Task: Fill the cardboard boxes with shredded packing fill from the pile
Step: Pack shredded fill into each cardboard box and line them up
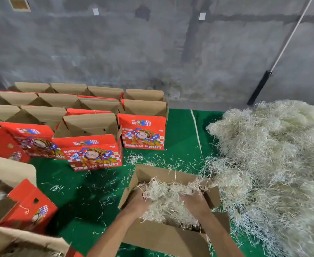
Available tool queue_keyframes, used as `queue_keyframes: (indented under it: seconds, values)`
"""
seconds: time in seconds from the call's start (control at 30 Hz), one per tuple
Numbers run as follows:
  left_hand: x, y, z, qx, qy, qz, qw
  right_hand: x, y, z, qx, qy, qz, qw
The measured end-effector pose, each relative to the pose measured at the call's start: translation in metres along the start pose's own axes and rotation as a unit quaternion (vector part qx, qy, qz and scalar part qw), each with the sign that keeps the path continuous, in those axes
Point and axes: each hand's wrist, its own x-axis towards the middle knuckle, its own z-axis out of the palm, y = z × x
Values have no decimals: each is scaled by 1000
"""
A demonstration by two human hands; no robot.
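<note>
**Fingers deep in the fill: pressing a wad down into the open box**

Fingers of both hands are sunk into a wad of shredded packing fill point(168, 196) inside the open cardboard box point(171, 236) at the near centre, so I cannot tell how far they are spread or curled. The left hand point(138, 200) lies at the left side of the wad, the right hand point(196, 202) at its right side, both with the backs up and the forearms reaching in over the near wall.

The step in hand looks like settling this load. To do it well, push the wad down and outward toward the corners, so the bottom is covered evenly and no hump stands in the middle. Strands already spill over the far right corner of the box, where it touches the big pile point(274, 164) on the right; sweep those in before letting go.

Loose strands lie scattered on the green floor point(82, 199) around the box. Rows of open "FRESH FRUIT" boxes point(143, 132) stand at the far left, waiting. Another red box point(28, 206) at the near left seems to hold some fill already, though blur hides how much.
</note>
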Motion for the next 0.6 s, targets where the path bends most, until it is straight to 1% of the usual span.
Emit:
queue_keyframes:
  seconds: [0.03, 0.07, 0.13, 0.17, 0.2, 0.27, 0.3, 0.33, 0.37, 0.43, 0.47, 0.5, 0.53, 0.6]
  values:
    - [0, -2, 2, -6, 14, 5, 1000, -1, -1, 1, -9, 19, -3, 1000]
    - [1, -3, 6, 6, 30, 13, 999, -3, -3, 4, -22, 15, -19, 999]
    - [5, -2, 13, 101, 70, 46, 991, -10, -7, 12, -34, -33, -56, 997]
    - [7, 1, 15, 165, 107, 68, 978, -12, -9, 13, -49, -50, -77, 995]
    - [8, 4, 16, 226, 151, 101, 957, -12, -8, 12, -81, -43, -103, 990]
    - [4, 10, 11, 305, 199, 155, 918, -6, -6, 8, -199, 33, -156, 967]
    - [3, 11, 7, 316, 200, 179, 910, -5, -5, 5, -254, 78, -177, 948]
    - [3, 10, 3, 319, 182, 190, 911, -3, -5, 2, -281, 106, -192, 934]
    - [5, 7, -3, 311, 149, 197, 918, 1, -5, 0, -284, 112, -211, 929]
    - [12, 4, -11, 294, 56, 192, 935, 13, -8, 2, -303, 82, -248, 917]
    - [15, 6, -12, 308, 4, 184, 933, 19, -10, 5, -320, 58, -261, 909]
    - [20, 11, -11, 347, -41, 184, 919, 28, -9, 9, -340, 32, -265, 902]
    - [25, 16, -9, 395, -85, 184, 896, 35, -9, 14, -360, 6, -264, 895]
    - [34, 27, -8, 473, -179, 157, 848, 50, 0, 20, -414, -45, -232, 879]
